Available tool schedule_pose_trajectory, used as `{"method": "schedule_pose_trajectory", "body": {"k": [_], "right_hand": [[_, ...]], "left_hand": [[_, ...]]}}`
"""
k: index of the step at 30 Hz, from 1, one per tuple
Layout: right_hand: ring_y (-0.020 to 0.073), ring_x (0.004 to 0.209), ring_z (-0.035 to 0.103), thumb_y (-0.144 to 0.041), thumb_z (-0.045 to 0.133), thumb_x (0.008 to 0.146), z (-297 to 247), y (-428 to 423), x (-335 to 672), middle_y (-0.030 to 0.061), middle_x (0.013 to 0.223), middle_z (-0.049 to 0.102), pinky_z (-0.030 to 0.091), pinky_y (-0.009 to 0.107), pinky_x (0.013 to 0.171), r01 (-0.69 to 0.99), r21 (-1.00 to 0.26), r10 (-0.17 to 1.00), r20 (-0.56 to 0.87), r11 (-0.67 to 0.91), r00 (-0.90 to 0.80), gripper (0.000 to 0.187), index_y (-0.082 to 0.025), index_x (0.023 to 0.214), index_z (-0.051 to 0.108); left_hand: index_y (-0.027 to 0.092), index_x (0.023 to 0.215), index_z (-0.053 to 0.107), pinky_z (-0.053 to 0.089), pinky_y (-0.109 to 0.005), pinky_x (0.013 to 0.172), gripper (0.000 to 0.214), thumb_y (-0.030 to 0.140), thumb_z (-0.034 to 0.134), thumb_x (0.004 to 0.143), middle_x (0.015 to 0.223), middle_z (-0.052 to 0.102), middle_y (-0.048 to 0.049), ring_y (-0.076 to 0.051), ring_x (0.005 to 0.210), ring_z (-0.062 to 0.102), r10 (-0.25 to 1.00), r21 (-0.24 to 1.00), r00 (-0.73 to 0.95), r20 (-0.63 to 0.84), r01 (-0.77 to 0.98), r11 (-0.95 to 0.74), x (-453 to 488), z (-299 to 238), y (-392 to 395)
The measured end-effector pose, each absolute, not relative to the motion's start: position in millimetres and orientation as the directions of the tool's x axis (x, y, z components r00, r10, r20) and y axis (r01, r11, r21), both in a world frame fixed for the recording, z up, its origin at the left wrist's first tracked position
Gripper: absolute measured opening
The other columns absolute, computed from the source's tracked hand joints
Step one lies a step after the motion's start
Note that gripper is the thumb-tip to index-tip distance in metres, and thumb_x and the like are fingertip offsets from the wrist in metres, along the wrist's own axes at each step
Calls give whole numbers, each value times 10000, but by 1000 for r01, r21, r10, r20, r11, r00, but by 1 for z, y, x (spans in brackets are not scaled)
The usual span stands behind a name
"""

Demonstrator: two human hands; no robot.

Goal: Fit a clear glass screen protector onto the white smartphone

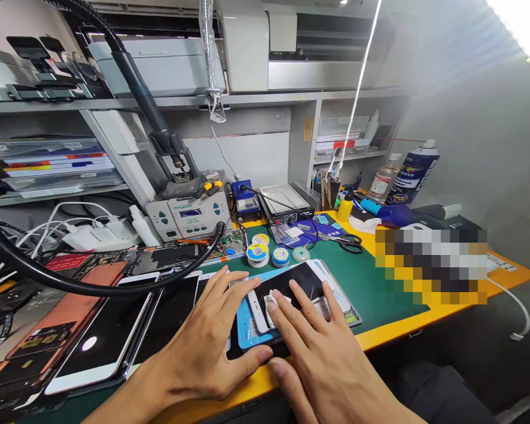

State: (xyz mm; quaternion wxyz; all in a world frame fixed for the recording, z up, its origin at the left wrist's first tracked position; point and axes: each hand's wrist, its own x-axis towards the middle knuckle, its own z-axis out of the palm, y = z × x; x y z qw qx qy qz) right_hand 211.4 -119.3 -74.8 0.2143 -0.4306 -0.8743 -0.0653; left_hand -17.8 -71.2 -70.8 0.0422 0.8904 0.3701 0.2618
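Note:
A white-framed phone [300, 281] with a black screen lies on a blue mat [246, 327] near the front edge of the bench. My left hand [205, 341] rests flat with fingers spread on the phone's left end and the mat. My right hand [313, 353] lies over the phone's lower part, its fingers stretched out and pressing a small white cloth or wipe [271, 303] against the screen.
Several phones and screens [101, 330] lie at the left under a thick black hose [70, 282]. Solder reels [258, 254], scissors [348, 240], a soldering station [189, 212], a yellow bottle [345, 207] and a spray can [413, 171] stand behind. A blurred patch [430, 265] covers the bench's right side.

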Motion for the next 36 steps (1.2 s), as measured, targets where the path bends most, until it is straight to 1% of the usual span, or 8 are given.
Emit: {"method": "schedule_pose_trajectory", "body": {"k": [8,11,14,20,24,28,32,36], "right_hand": [[370,1515,297,-371,375,1044,-68,-120,255,34,1615,349,195,751,1186,905,-109,870,344,411,-354,545,-184,1556,392],[357,1511,315,-375,343,1061,-66,-116,278,68,1598,405,190,736,1190,946,-134,919,310,297,-244,522,-182,1539,426],[346,1495,356,-388,291,1074,-63,-102,305,93,1567,464,216,722,1181,968,-159,949,279,193,-144,517,-171,1505,478],[314,1494,357,-398,203,1083,-54,-45,348,139,1561,478,200,663,1190,995,-85,964,265,49,-24,558,-131,1482,488],[337,1415,463,-372,273,1074,-52,-17,353,179,1449,590,247,637,1152,997,-54,967,251,63,-47,496,-133,1345,612],[319,1245,604,-384,316,1065,-42,-7,346,180,1247,709,324,546,1117,996,-60,961,273,61,-42,469,-135,1199,690],[285,1236,599,-334,365,1061,-20,24,337,188,1303,667,412,423,1070,991,-134,941,338,10,36,416,-110,1246,662],[247,1128,641,-395,594,992,-4,83,327,103,1283,643,525,478,977,971,-239,944,314,-28,105,345,-169,1251,628]], "left_hand": [[277,1411,496,355,-542,1181,561,421,642,889,1377,570,-114,-329,1342,490,686,278,495,534,664,-695,-17,-82,-65],[291,1407,514,414,-530,1143,564,446,647,882,1410,547,-104,-342,1336,501,704,299,474,529,672,-678,-20,-85,-61],[308,1433,493,474,-513,1098,611,438,672,863,1420,546,-94,-341,1310,535,680,252,518,519,668,-701,-23,-88,-58],[306,1417,498,522,-481,1055,591,436,661,864,1397,575,-94,-335,1284,570,649,200,518,557,676,-710,-26,-83,-54],[305,1423,480,558,-429,1015,630,424,693,842,1370,592,-96,-314,1261,593,597,104,571,564,668,-737,-30,-81,-52],[313,1432,469,539,-441,1038,610,420,664,864,1402,565,-87,-310,1275,579,634,147,539,554,687,-712,-28,-83,-55],[306,1427,474,524,-436,1049,602,413,664,866,1382,578,-87,-305,1268,582,624,150,525,579,684,-714,-24,-81,-58],[274,1403,500,561,-376,986,616,410,697,835,1306,634,-93,-288,1220,620,543,41,576,611,662,-748,-24,-79,-55]]}}
